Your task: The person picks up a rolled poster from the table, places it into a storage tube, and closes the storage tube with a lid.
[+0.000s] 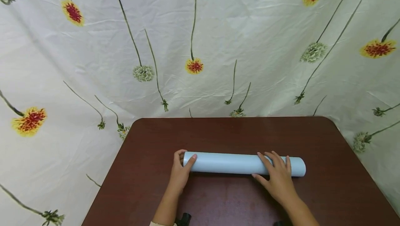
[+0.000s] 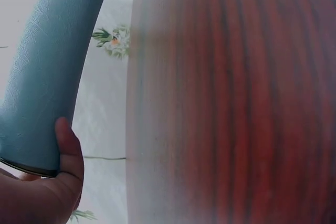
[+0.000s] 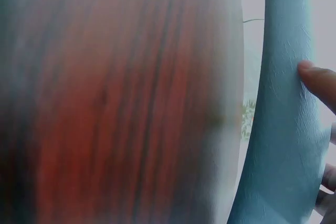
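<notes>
A light-blue roll (image 1: pixel 226 163) with a leather-like grain lies crosswise between both hands. Strips of wall show between it and the tabletop in both wrist views, so it is held above the table. My left hand (image 1: pixel 180 171) grips its left end, thumb on the near side and fingers at the end opening; the left wrist view shows a dark rim (image 2: pixel 29 167) there. Toward the right end, my right hand (image 1: pixel 278 175) holds the roll, fingers spread over the top and thumb low on the near side. One fingertip presses the grained surface (image 3: pixel 283 103) in the right wrist view.
The dark red-brown table (image 1: pixel 225 135) has rounded far corners. Behind and beside it hangs a pale cloth (image 1: pixel 275 42) printed with flowers. A small black object (image 1: pixel 185 218) shows near the left wrist at the bottom edge.
</notes>
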### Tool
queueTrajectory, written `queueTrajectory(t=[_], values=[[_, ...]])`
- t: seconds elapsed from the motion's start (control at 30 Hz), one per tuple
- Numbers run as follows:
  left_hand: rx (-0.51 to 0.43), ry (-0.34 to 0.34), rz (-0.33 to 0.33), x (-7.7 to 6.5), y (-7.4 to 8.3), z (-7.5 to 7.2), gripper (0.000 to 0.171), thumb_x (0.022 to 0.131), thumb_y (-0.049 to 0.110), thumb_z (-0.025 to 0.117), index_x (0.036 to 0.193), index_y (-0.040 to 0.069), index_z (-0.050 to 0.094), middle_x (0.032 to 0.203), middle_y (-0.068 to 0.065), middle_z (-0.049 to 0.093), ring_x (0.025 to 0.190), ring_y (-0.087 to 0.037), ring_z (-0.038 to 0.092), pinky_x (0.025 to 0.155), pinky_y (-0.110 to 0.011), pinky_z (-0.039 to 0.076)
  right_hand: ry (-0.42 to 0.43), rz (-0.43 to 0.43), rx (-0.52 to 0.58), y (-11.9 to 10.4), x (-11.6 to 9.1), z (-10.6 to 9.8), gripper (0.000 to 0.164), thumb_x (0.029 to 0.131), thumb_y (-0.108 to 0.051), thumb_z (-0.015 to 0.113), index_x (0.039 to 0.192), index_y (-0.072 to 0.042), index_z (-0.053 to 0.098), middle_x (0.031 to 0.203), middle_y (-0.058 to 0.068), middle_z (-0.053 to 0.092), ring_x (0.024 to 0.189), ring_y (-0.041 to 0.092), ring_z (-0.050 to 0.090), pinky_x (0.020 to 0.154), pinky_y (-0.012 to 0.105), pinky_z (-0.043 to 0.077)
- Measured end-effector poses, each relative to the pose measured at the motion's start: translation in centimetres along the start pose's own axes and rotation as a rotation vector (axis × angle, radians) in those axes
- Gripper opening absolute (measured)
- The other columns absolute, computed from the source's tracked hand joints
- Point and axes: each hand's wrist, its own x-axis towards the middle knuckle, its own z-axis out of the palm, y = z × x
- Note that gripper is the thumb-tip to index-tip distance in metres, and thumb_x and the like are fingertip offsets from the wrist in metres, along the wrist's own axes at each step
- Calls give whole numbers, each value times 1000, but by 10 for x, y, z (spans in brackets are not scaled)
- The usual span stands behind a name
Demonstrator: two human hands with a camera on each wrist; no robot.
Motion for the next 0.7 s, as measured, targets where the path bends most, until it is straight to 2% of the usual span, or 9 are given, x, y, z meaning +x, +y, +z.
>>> queueTrajectory(t=[0.27,0.4,0.57,0.7], values=[[45,59,-20,6,-5,-9,70,90,51,72,144,15,45,142,-10,45,125,-27,51,91,-32,47,-62,158,-3,12,1,-11,82,81,-51,80,148,-12,51,144,22,50,143,51,33,113,79,7],[73,80,-37,7,-7,-13,71,91,55,70,146,17,46,143,-11,41,131,-29,50,96,-37,47,-88,231,-2,19,2,-19,85,84,-56,75,150,-9,48,146,25,46,143,52,29,114,78,4],[89,73,-46,7,-8,-17,74,91,56,68,150,18,44,145,-14,38,131,-31,48,102,-43,45,-89,295,17,23,0,-23,87,87,-56,73,151,-5,44,149,29,40,144,53,27,113,79,5],[95,65,-47,8,-9,-19,76,91,56,68,152,17,43,147,-15,37,130,-32,49,103,-45,45,-83,343,61,26,-1,-24,90,88,-51,73,151,2,38,152,35,33,142,54,28,112,78,11]])
